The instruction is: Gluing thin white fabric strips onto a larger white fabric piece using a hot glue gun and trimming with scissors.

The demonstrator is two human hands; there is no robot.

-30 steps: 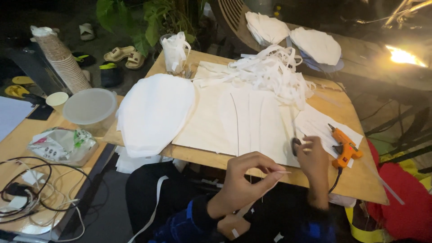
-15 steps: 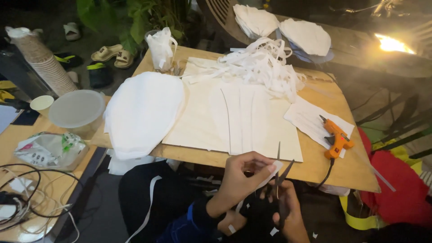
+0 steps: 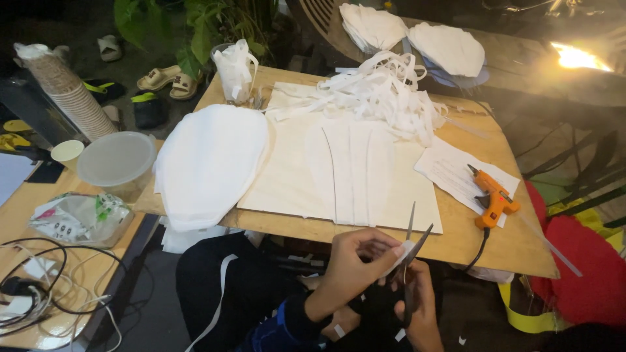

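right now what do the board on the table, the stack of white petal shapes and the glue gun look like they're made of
Board: pale, matte, thin and flat, probably plywood or thick card; faint grain is hard to confirm.
White petal shapes: soft matte sheets stacked with slightly drooping edges, likely foam or non-woven fabric.
Glue gun: smooth orange body with dark trigger, apparently moulded plastic.

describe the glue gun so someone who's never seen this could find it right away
Start at the square wooden board piled with white paper. Near its right edge lies a white sheet, and on that sheet's right end lies the glue gun, the only orange thing there, its black cord dropping off the board's near edge.
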